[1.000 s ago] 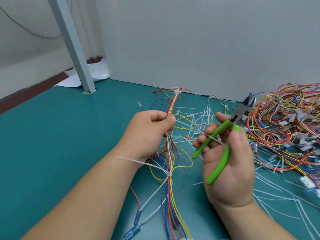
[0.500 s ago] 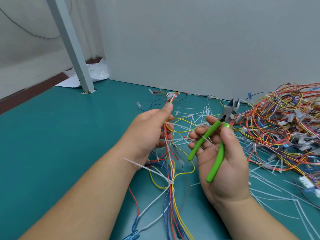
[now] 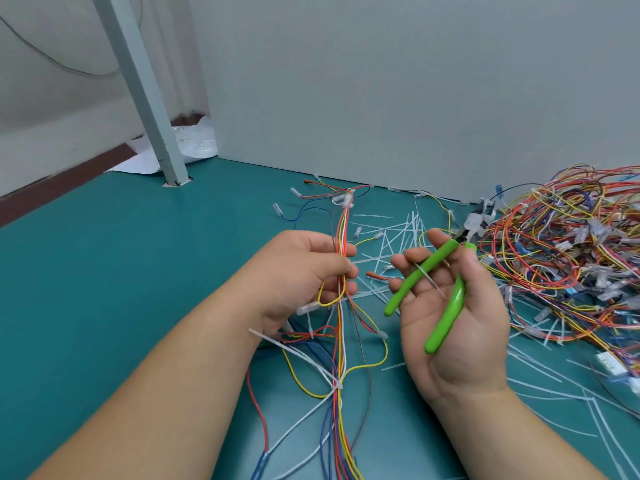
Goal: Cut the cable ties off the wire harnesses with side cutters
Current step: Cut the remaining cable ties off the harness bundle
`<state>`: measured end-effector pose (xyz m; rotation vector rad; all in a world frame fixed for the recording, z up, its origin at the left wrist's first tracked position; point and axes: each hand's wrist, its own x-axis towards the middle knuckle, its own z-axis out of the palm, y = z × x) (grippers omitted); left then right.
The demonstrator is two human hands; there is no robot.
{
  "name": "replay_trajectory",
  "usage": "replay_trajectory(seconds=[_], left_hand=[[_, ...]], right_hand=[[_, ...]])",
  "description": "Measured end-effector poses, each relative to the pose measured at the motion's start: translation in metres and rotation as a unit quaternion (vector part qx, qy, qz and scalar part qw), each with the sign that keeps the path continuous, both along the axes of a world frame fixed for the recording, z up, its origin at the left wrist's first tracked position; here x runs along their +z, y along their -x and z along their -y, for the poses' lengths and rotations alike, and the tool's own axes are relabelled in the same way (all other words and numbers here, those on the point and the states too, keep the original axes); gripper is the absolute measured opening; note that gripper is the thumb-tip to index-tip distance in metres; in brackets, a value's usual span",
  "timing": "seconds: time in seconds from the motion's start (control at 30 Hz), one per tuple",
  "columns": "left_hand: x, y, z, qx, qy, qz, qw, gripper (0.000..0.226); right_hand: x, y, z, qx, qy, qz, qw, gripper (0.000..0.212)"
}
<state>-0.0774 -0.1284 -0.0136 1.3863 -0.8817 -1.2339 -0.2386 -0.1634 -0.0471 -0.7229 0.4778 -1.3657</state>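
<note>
Cable ties remain on the wire harness (image 3: pixel 341 341) in hand: one white tie (image 3: pixel 336 385) cinches the bundle near the person, its long tail running up and left toward the left wrist, and a second tie (image 3: pixel 346 201) binds the far end where it lies on the green table (image 3: pixel 104 289). The left hand (image 3: pixel 304 271) is closed on the harness, pinching the red, yellow and white wires between thumb and fingers and holding the upper stretch raised. The right hand (image 3: pixel 453 317) lies palm up, fingers loosely curled around the green-handled side cutters (image 3: pixel 433 289); the handles are spread. The cutter head points away toward the large tangle of harnesses (image 3: pixel 568 258) at right, and its blades are blurred, so their gap cannot be read. A thin white offcut appears to lie across the right palm.

Risks, as judged:
- The near tie sits tight against thin wires; a careless bite could nick insulation or sever a conductor.
- The loose palm grip gives poor control; the cutters could roll or slip on approach.
- The left fingers are close to the wires; a cut placed near them endangers skin.
- Cut tie strips (image 3: pixel 391 237) litter the table and could snag among loose wires, hiding uncut ties.
</note>
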Motion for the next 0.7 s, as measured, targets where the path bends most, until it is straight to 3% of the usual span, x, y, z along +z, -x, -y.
replay_trajectory(seconds=[0.1, 0.23, 0.37, 0.47, 0.6, 0.7], left_hand=[[-0.004, -0.002, 0.001, 0.007, -0.010, 0.026, 1.000, 0.004], [-0.004, -0.006, 0.000, 0.001, -0.034, 0.060, 0.998, 0.010], [-0.006, -0.002, 0.003, 0.062, -0.014, 0.053, 0.997, 0.010], [-0.007, 0.000, 0.005, 0.107, 0.007, 0.039, 0.993, 0.010], [-0.007, 0.002, 0.007, 0.139, 0.029, 0.009, 0.990, 0.012], [-0.007, 0.001, 0.008, 0.156, 0.036, 0.004, 0.987, 0.011]], right_hand=[[0.001, 0.001, 0.000, -0.018, 0.006, 0.001, 1.000, 0.036], [0.002, 0.001, -0.001, -0.017, 0.012, 0.002, 1.000, 0.039], [-0.002, 0.000, -0.001, -0.010, 0.016, -0.032, 0.999, 0.037], [-0.004, -0.001, -0.005, -0.032, 0.076, -0.101, 0.992, 0.032], [-0.003, -0.001, -0.015, -0.017, 0.163, -0.174, 0.971, 0.043], [-0.002, -0.004, -0.022, -0.036, 0.200, -0.180, 0.962, 0.044]])
